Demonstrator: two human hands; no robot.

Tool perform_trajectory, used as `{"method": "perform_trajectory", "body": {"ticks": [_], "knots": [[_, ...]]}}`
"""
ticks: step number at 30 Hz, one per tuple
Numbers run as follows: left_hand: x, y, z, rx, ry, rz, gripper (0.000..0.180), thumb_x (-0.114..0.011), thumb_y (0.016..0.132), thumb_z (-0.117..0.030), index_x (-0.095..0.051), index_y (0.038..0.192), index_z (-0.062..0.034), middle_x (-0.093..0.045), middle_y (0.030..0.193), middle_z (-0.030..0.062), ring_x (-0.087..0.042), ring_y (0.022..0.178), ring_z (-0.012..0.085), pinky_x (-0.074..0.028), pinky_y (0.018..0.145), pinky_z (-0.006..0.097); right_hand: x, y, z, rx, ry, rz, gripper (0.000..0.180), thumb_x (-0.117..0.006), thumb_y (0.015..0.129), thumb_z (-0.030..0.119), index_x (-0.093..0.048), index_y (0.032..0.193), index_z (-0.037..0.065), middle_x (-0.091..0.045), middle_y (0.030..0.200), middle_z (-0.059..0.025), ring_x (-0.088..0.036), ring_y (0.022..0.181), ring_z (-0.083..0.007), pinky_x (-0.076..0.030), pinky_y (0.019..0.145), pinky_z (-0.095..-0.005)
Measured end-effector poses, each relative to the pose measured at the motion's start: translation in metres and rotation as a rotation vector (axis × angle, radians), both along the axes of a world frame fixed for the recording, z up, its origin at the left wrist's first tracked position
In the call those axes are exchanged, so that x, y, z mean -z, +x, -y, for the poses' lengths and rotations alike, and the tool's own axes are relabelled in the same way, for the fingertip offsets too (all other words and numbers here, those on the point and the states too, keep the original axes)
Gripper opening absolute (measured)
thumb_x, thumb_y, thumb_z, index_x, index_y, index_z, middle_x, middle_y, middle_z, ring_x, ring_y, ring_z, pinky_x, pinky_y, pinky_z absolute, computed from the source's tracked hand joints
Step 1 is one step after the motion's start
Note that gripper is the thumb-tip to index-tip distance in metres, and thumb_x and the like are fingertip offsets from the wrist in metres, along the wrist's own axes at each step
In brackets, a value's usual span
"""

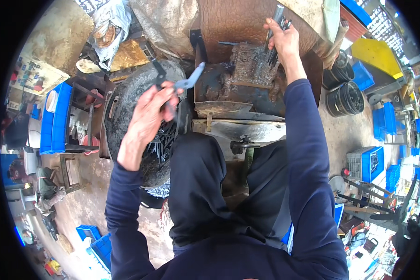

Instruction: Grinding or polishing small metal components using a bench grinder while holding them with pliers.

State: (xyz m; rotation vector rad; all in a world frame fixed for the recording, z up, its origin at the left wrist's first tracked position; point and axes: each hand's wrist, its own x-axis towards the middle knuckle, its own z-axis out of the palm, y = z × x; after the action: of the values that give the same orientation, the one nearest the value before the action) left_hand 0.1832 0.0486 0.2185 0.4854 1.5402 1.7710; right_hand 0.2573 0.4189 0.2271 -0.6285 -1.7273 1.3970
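My left hand (pixel 153 106) is closed around a metal tool or part with a curved bluish-grey end (pixel 191 80) and a dark jointed arm (pixel 157 69); its exact kind is blurred. It hovers over the right side of a large round dark pan (pixel 121 100), in which several dark metal pieces (pixel 161 148) lie. At the far right, my right hand (pixel 284 41) grips slim metal rods (pixel 277 17), one thicker and shiny. Those rods stand beside a rough, grime-caked block (pixel 252 65) inside a rusty metal tray (pixel 214 108).
Brown sheeting (pixel 242 23) hangs behind the tray. Black buckets (pixel 345 99) stand to its right, and a blue crate (pixel 56 119) sits on a rack at left. Close before my knees is a whitish curved panel with a dark metal fitting (pixel 241 143).
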Motion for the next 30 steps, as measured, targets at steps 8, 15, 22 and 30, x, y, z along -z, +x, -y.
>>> {"method": "perform_trajectory", "body": {"ticks": [8,15,22,30], "knots": [[-0.039,0.034,-0.147,0.242,0.509,0.136,0.021,-0.052,0.101,-0.017,-0.052,0.115,-0.0013,-0.061,0.079,0.0076,-0.059,0.060,0.0165,-0.049,0.056,0.031,-0.004,0.003,0.004,0.042,0.025,0.114,0.019,-0.069,0.092,0.019,-0.067,0.098,0.001,-0.070,0.082,-0.0078,-0.053,0.046,-0.0108,-0.043,0.042,-0.0271],[-0.021,0.052,-0.218,0.092,0.482,0.056,0.019,-0.060,0.095,-0.018,-0.054,0.105,-0.0035,-0.053,0.068,0.0014,-0.050,0.053,0.0153,-0.043,0.051,0.033,0.018,-0.007,-0.021,-0.033,-0.018,-0.105,0.015,-0.067,0.093,0.013,-0.068,0.100,0.000,-0.072,0.083,-0.0075,-0.062,0.062,-0.0127,-0.049,0.055,-0.0275],[-0.004,0.047,-0.209,-0.001,0.178,-0.542,0.032,-0.061,0.091,-0.028,-0.066,0.107,-0.0001,-0.067,0.089,0.0190,-0.064,0.079,0.0321,-0.051,0.073,0.043,-0.001,-0.004,-0.011,-0.017,-0.023,0.018,0.020,-0.068,0.093,0.015,-0.068,0.104,-0.002,-0.069,0.079,-0.0055,-0.059,0.061,-0.0113,-0.047,0.055,-0.0272],[-0.023,0.039,-0.184,-0.088,-0.007,-0.660,0.036,-0.058,0.088,-0.035,-0.070,0.106,-0.0062,-0.069,0.095,0.0236,-0.066,0.093,0.0418,-0.053,0.083,0.048,-0.017,0.051,0.020,-0.102,-0.048,0.165,0.020,-0.069,0.093,0.020,-0.070,0.099,0.001,-0.056,0.061,0.0012,-0.049,0.051,-0.0088,-0.039,0.047,-0.0254]]}}
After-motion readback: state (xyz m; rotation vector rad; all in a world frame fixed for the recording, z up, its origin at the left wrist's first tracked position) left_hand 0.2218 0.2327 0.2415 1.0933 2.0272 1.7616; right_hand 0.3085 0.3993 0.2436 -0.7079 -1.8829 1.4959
